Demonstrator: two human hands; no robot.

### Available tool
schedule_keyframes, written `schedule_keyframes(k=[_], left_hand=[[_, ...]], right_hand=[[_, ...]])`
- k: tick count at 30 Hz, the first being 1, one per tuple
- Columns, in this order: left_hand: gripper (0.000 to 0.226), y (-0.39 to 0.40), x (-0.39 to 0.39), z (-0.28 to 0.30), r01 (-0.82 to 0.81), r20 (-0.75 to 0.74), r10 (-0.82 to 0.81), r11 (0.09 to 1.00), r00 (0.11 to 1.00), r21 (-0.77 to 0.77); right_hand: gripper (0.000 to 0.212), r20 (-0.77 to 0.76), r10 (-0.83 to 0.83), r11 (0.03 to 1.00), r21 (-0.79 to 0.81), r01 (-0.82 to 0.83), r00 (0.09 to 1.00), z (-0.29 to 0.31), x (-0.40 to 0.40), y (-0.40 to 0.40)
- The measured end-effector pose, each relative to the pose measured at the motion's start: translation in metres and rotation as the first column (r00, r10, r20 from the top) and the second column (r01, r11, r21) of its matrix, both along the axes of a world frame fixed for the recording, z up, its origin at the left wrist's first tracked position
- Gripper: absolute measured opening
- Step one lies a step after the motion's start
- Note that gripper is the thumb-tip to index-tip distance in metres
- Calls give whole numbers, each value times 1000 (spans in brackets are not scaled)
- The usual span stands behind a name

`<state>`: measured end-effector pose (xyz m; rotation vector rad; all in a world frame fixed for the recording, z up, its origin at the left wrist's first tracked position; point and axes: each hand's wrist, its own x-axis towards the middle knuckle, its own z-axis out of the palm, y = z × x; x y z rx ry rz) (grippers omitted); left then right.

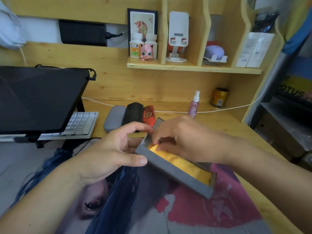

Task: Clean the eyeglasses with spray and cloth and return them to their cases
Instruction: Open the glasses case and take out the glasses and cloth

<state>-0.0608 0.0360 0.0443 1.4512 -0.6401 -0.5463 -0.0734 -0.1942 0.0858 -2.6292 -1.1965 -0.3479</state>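
Grey rectangular box case (pixel 175 173) lies open at the surface's near middle. Left hand (pixel 111 154) grips its end; right hand (pixel 184 139) pinches the yellow cloth (pixel 189 166) inside. No eyeglasses visible. Pink spray bottle (pixel 194 105) and three closed cases (pixel 130 115) stand toward the back edge; judged early stage.

— What is the furniture like?
— A pale pinewood desk (pixel 211 120) with a matching wooden back panel (pixel 118 78) and a divided wooden shelf (pixel 194 69) above it.
— And behind that?
— A strip of white wall (pixel 116 33) shows through a gap, evenly lit. A grey metal rack (pixel 276 119) stands at the right.
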Motion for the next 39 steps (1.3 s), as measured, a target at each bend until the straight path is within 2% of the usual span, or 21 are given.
schedule_keyframes(k=[4, 7, 8, 10, 12, 13, 17, 21, 25, 27, 30, 33, 35, 36, 38, 39], left_hand=[[58, 1, -1, -1, -13, 6, 13, 1000, 1000, -4], [58, 5, 4, 0, -124, 9, 125, 988, 992, -97], [56, 7, 6, 1, -158, -3, 159, 977, 987, -141], [52, 12, 12, 3, -219, -44, 215, 949, 976, -227], [48, 15, 19, 3, -300, -74, 291, 911, 954, -283], [49, 16, 21, 1, -349, -82, 340, 889, 937, -296], [58, 21, 14, -15, -582, -74, 585, 770, 808, -263], [48, 41, 8, -42, -707, -3, 715, 691, 699, -149], [44, 60, 12, -56, -699, 50, 697, 715, 715, 27], [40, 64, 14, -58, -708, 187, 684, 695, 705, 130], [48, 70, 18, -62, -760, 422, 633, 569, 649, 314], [63, 73, 18, -64, -792, 549, 571, 431, 611, 433], [59, 65, 7, -57, -829, 596, 578, 404, 558, 386], [51, 59, -2, -50, -865, 638, 589, 406, 495, 296], [26, 43, -29, -29, -895, 707, 626, 446, 330, 23], [14, 32, -45, -16, -863, 698, 648, 497, 306, -83]], right_hand=[[10, -82, -25, 994, 106, 34, 996, 6, -3, -6], [9, -72, -126, 928, 345, 143, 989, 36, -2, -23], [8, -78, -177, 868, 457, 193, 981, 48, -2, -30], [6, -121, -274, 687, 670, 282, 954, 68, -1, -39], [10, -103, -407, 545, 770, 332, 908, 82, 1, -44], [14, -71, -471, 518, 784, 341, 879, 87, 3, -44], [15, 25, -566, 546, 760, 352, 824, 97, 9, -39], [8, -3, -451, 668, 662, 340, 893, 89, 7, -26], [15, -109, -293, 800, 516, 306, 950, 81, 0, -6], [23, -162, -200, 825, 504, 255, 966, 78, -6, 2], [21, -244, -80, 819, 536, 203, 966, 77, -16, 15], [20, -333, 8, 802, 565, 193, 943, 74, -21, 30], [22, -414, 37, 781, 580, 232, 910, 67, -22, 39], [24, -453, 37, 761, 590, 269, 891, 63, -22, 42], [25, -539, 28, 703, 610, 367, 842, 56, -23, 47], [25, -588, 35, 672, 612, 417, 808, 53, -25, 49]])
